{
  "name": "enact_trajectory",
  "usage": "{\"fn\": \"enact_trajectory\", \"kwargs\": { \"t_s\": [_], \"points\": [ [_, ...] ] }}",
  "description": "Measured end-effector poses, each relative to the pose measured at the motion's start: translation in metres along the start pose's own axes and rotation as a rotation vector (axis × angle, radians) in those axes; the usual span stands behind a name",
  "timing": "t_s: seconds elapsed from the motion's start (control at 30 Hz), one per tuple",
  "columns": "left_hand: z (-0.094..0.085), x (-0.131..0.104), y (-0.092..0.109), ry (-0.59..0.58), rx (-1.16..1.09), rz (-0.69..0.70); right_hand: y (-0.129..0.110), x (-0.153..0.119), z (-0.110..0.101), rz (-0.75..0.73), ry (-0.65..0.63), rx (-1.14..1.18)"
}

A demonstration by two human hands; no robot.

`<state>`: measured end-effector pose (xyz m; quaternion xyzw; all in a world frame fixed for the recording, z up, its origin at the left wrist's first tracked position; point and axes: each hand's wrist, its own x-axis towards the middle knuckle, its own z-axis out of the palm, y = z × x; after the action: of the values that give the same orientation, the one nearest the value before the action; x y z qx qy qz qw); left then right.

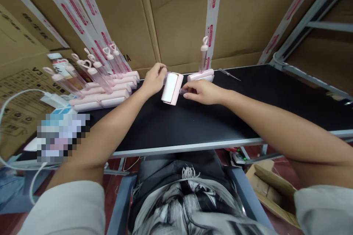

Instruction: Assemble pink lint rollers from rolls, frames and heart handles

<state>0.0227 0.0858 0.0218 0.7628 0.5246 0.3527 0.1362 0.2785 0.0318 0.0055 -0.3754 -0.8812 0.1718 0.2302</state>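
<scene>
A pink-and-white lint roller [172, 89] is held up over the black table, its white face towards me. My left hand [156, 79] is closed round its translucent handle at the left side, most of which the fingers hide. On the other side my right hand [202, 91] pinches a small clear piece [182, 91] against or close beside the roller's pink edge. What that piece is I cannot make out. Just behind my right hand another lint roller [201, 75] lies with its clear handle and looped end pointing up.
Several similar lint rollers [100, 99] are lined up at the left, handles upright, before a bottle [59, 67]. A screwdriver [230, 74] lies at the back right of the black table [193, 128]. A white cable [16, 93] and a blurred-out object [64, 136] are near my left arm. Cardboard stands behind.
</scene>
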Motion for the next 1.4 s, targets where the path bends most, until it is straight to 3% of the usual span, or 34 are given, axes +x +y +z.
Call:
{"fn": "enact_trajectory", "kwargs": {
  "t_s": [0.07,0.1,0.2,0.33,0.5,0.73,0.97,1.4],
  "points": [
    [0.000,-0.021,0.011,-0.061,-0.298,-0.130,-0.003,-0.001,0.003,-0.041,0.046,0.031],
    [0.000,-0.032,0.016,-0.114,-0.369,-0.122,-0.005,-0.001,0.005,-0.062,0.056,0.051],
    [-0.002,-0.056,0.022,-0.129,-0.373,-0.056,-0.011,-0.002,0.013,-0.097,0.023,0.157],
    [-0.006,-0.069,0.021,-0.183,-0.365,0.025,-0.015,-0.001,0.018,-0.034,0.048,0.469],
    [-0.002,-0.071,0.027,-0.316,-0.344,0.024,-0.016,0.004,0.013,0.045,0.146,0.755],
    [0.009,-0.067,0.031,-0.540,-0.282,-0.079,-0.004,0.012,0.015,0.292,-0.093,1.066],
    [0.003,-0.057,0.023,-0.664,-0.244,0.010,0.006,0.019,0.030,0.288,-0.125,1.179],
    [-0.001,-0.049,0.015,-0.790,-0.326,0.000,0.016,0.020,0.041,0.188,-0.151,1.224]
  ]
}}
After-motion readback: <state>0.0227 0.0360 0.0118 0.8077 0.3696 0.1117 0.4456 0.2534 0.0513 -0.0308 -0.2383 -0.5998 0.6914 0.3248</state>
